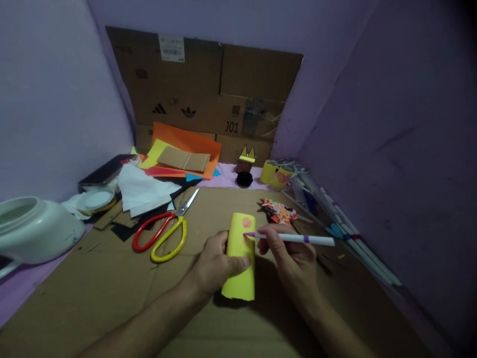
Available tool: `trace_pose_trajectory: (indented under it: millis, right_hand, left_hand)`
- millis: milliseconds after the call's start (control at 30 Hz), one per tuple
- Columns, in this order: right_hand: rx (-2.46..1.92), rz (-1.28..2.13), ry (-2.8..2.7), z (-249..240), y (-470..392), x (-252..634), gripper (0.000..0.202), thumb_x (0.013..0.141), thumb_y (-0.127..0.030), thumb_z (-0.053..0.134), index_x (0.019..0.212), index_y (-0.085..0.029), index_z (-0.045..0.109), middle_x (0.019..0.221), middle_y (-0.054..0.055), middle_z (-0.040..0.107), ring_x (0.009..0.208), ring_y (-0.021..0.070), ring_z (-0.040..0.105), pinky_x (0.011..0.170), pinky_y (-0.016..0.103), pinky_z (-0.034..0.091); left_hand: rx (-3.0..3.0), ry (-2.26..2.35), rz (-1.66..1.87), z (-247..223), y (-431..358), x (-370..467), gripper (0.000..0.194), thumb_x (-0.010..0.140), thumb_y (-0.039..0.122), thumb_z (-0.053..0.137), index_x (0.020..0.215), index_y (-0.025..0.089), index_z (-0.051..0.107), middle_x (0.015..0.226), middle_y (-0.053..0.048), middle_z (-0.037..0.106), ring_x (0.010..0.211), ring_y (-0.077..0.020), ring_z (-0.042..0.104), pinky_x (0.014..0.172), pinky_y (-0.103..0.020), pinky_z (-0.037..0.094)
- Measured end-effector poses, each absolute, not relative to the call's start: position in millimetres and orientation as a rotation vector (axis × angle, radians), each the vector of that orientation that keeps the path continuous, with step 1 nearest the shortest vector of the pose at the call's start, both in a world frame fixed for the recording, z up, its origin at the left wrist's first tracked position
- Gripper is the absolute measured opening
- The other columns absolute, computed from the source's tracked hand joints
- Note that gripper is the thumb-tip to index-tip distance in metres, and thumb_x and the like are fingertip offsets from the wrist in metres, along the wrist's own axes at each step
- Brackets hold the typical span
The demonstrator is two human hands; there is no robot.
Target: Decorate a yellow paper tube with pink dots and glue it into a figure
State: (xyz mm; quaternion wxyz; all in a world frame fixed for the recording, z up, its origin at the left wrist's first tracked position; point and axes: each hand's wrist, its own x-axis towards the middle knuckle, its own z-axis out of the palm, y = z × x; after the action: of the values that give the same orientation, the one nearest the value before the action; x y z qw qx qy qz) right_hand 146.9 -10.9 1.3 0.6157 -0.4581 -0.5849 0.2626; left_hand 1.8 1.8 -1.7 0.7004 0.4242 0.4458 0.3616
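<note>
A yellow tube (238, 248), ragged at its near end, was held lengthwise under the left thumb (238, 265), a round pinkish spot beyond it. A slim white marker (294, 238) ran sideways between the right fingers (276, 243), its purple tip at the tube's face, beyond the left thumb.

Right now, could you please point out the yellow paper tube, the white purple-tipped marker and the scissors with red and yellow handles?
Yellow paper tube (237, 245), head view: middle of its side.
White purple-tipped marker (294, 238), head view: middle of its barrel.
Scissors (180, 217), head view: near the pivot.
</note>
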Motion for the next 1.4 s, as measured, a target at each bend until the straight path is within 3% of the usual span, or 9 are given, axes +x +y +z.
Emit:
trace_pose_trajectory:
  millis: [367, 1400]
  right_hand:
    - [-1.179, 0.565, -1.329, -0.7, -8.6, 150.3, 0.023, 0.086, -0.032, 0.055, 0.072, -0.017, 0.066, 0.052, -0.001, 0.059, 0.048, 0.0127, 0.055, 0.046, 0.023, 0.043]
    - [-1.244, 0.480, -1.360, 2.4, -11.0, 154.5, 0.029, 0.086, -0.034, 0.054, 0.063, -0.017, 0.062, 0.047, -0.002, 0.055, 0.042, 0.0119, 0.052, 0.043, 0.022, 0.039]
  left_hand:
    - [0.942, 0.982, 0.819, -2.9, 2.1, 1.2, 0.044, 0.049, 0.020, 0.070, 0.091, 0.011, 0.059, 0.077, -0.005, 0.063, 0.070, -0.0192, 0.057, 0.060, -0.029, 0.047]
    - [0.926, 1.000, 0.804, 0.0, 1.1, 0.4, 0.046, 0.048, 0.019, 0.071, 0.092, 0.009, 0.059, 0.075, -0.004, 0.061, 0.062, -0.0146, 0.053, 0.055, -0.026, 0.043]
